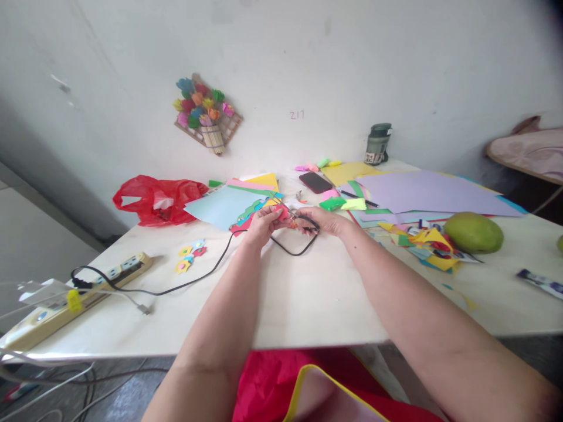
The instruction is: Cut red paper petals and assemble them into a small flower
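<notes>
My left hand (264, 224) pinches a small piece of red paper (281, 212) above the middle of the table. Close on its right, my right hand (324, 220) is closed on scissors (313, 224) with black handles, whose blades point toward the red paper. Just behind my left hand lie cut strips of coloured paper (253, 211) with wavy edges. A black cord (193, 285) loops under both hands; its far end is hidden. Small paper flowers (185, 261) in yellow, blue and red rest left of my left arm.
A power strip (127, 268) with plugs stands at the left, near a red plastic bag (153, 199). Behind are coloured sheets (422, 190), a phone (315, 181) and a bottle (378, 143). Paper scraps (433, 243), a green mango-like fruit (472, 232) and a tube (545, 284) lie right.
</notes>
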The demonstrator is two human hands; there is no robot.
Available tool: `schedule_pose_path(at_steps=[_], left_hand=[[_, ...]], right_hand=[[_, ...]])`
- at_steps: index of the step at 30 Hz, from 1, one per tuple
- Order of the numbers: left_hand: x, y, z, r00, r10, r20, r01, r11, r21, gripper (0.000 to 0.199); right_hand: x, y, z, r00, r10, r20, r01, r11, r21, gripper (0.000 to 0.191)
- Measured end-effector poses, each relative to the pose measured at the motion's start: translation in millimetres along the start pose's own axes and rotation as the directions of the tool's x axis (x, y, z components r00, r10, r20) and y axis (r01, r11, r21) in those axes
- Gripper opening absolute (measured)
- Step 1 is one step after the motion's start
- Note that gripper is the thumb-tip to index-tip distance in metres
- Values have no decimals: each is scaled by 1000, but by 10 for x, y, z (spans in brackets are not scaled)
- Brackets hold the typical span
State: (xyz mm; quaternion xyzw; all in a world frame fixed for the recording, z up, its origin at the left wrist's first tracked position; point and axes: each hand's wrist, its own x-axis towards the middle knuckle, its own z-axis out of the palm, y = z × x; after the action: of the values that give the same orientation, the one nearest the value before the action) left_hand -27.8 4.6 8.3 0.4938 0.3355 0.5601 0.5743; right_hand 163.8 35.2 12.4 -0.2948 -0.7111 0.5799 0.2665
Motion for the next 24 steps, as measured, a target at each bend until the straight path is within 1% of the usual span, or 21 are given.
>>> schedule_pose_path(at_steps=[4,8,12,19,24], left_hand=[[-4,5,8,1000,-3,-7,3,1000,-10,22],[2,1,3,1000,-7,-4,7,1000,-24,23],[1,0,1,1000,-10,-1,10,1000,-18,22],[-2,2,2,1000,-8,4,8,1000,-27,21],[12,-13,-10,1000,-13,17,14,1000,-26,21]], right_hand=[[1,-2,5,1000,15,-5,-15,1000,12,21],[-15,-10,11,1000,10,-20,-10,1000,-13,21],[-22,-12,12,1000,2,-13,-2,1000,-5,24],[14,26,-5,1000,4,3,-5,1000,19,21],[-11,-22,22,1000,2,-14,-2,1000,3,20]])
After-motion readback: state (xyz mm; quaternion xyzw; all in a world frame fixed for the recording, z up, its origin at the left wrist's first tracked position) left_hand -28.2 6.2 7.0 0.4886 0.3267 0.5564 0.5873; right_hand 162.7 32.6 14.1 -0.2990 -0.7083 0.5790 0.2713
